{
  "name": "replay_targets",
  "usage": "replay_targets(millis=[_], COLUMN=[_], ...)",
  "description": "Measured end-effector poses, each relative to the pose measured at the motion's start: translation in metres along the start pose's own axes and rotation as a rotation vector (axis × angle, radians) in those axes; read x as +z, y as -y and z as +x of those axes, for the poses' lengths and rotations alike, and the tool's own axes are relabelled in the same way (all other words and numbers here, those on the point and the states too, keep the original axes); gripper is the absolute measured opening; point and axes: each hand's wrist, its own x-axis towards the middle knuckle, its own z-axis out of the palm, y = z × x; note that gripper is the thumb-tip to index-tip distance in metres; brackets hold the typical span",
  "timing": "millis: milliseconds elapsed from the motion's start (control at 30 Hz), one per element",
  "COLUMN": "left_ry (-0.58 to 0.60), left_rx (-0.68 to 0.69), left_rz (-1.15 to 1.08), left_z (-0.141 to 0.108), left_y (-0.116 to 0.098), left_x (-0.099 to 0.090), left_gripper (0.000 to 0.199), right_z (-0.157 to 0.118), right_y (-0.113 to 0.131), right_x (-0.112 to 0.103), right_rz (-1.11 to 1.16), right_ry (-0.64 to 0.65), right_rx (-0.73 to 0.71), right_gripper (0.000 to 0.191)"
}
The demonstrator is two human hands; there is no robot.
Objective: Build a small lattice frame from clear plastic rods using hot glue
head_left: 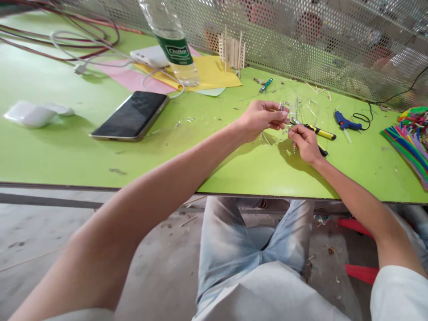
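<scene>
My left hand point(262, 119) is closed in a pinch on a shiny silver wire piece point(283, 107), which shows above its fingertips. Close beside it, my right hand point(305, 141) pinches the same silvery wire or another strand of it; a twisted end point(294, 147) hangs below the fingers. Whether the two bits join is hidden by the fingers. Yellow-and-black pliers point(323, 132) lie on the table just behind my right hand, partly covered by it. Loose thin wires point(297, 103) are scattered beyond both hands.
Rightward lie a blue glue gun point(346, 121) and colourful pipe cleaners point(406, 145). A small green cutter point(266, 85) and a stick model point(232, 51) sit farther back. Leftward are a water bottle point(177, 51), a phone point(132, 117), a white earbud case point(30, 113) and cables point(90, 42). Perforated metal point(301, 40) borders the table.
</scene>
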Motion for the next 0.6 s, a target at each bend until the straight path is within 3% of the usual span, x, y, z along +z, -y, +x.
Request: replay_targets(millis=[333,600], left_ry=[-0.027,-0.059], left_rx=[-0.127,-0.126], left_rz=[-0.028,-0.026], left_z=[-0.0010,-0.0002], left_y=[0.0000,-0.0037], left_x=[0.0042,0.0027], left_gripper=[0.015,0.025], right_z=[-0.0039,-0.0047], right_y=[0.0015,0.0018], right_x=[0.0024,0.0013], right_rz=[-0.080,-0.101], right_ry=[-0.019,-0.019], right_rx=[-0.050,-0.030], right_gripper=[0.039,0.033])
